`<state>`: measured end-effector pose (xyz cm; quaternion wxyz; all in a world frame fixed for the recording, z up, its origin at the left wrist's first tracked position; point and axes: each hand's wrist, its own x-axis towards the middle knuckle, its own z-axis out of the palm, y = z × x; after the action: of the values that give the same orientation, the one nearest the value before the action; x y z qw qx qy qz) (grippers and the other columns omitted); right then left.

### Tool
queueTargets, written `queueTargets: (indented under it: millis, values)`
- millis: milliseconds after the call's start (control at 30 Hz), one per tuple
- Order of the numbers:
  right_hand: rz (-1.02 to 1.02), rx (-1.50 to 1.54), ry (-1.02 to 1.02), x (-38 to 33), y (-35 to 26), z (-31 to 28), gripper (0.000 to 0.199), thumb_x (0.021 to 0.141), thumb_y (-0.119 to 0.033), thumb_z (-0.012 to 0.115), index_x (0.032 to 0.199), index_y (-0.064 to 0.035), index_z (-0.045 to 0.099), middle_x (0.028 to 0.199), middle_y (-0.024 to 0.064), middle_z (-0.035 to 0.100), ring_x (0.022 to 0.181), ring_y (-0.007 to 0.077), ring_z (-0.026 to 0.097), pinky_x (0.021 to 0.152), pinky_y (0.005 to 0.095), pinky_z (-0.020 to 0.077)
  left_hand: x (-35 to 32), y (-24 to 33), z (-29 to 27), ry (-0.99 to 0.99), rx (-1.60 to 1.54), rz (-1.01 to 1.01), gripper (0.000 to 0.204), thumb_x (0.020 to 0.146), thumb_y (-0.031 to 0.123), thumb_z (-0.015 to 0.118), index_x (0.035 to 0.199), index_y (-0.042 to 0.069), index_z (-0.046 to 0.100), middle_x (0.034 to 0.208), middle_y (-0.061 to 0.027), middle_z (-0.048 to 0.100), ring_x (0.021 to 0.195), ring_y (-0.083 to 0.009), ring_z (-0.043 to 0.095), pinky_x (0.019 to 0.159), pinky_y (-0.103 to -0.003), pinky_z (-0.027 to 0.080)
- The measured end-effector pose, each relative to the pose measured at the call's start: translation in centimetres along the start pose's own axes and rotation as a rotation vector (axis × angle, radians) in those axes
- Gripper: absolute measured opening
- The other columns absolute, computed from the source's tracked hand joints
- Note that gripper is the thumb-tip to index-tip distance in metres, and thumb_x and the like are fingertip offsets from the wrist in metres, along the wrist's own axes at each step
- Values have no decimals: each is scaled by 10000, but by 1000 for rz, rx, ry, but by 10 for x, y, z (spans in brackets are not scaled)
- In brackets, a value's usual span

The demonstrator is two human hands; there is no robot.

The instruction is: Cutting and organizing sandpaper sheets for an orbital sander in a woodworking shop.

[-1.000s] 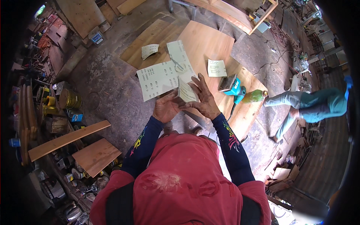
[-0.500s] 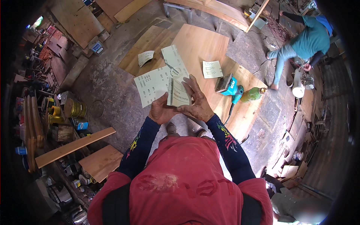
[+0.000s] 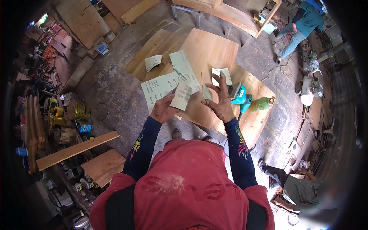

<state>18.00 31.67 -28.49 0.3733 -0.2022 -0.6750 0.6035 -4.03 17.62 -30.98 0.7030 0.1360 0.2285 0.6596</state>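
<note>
My left hand [image 3: 165,109] grips a cut piece of sandpaper [image 3: 183,96] by its lower edge, its pale printed back facing up. A second sandpaper piece [image 3: 206,91], seen nearly edge-on, is pinched between the thumb and fingers of my right hand [image 3: 219,100]. Beyond the left hand lie larger sandpaper sheets [image 3: 155,86], overlapping on the wooden boards. Past my right fingertips is a small sandpaper square [image 3: 226,73], partly covered by them. A teal electric sander [image 3: 240,94] rests right of that hand, with a green bottle [image 3: 261,104] lying beside it.
A curled sandpaper scrap [image 3: 153,62] lies on the far left of the boards [image 3: 209,48]. A wooden frame [image 3: 234,17] stands beyond. Planks [image 3: 78,149] and cans line the left. One person [image 3: 303,27] stands far right; another [image 3: 303,189] is near right.
My hands have moved apart from the folded sandpaper they held together; each now holds a separate piece. My right hand went right. The far person has straightened, and the near-right person shows more.
</note>
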Motion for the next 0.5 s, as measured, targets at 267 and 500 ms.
queueTargets:
  millis: [267, 500]
  values:
    - [-106, -895, -213, 9, 6, 6, 865, 755, -230, 680, 1541, -141, 328, 1613, 221, 183, 1468, 432, 224, 1177, 573, 191, 5, 32, 13, 146, -45, 22, 496, 1021, 352, 412, 1397, 36, 477, 1362, -125, 579, 1235, -281, 574, 1012, -475, 478]
    - [-117, -1425, -203, 28, 7, 100, 719, 772, -169, 621, 1454, -39, 435, 1600, 259, 187, 1465, 463, 203, 1092, 713, 215, 32, 25, 50, 190, 280, 218, 414, 947, 159, 635, 1330, 19, 563, 1166, -20, 638, 1030, -107, 606, 894, -281, 495]
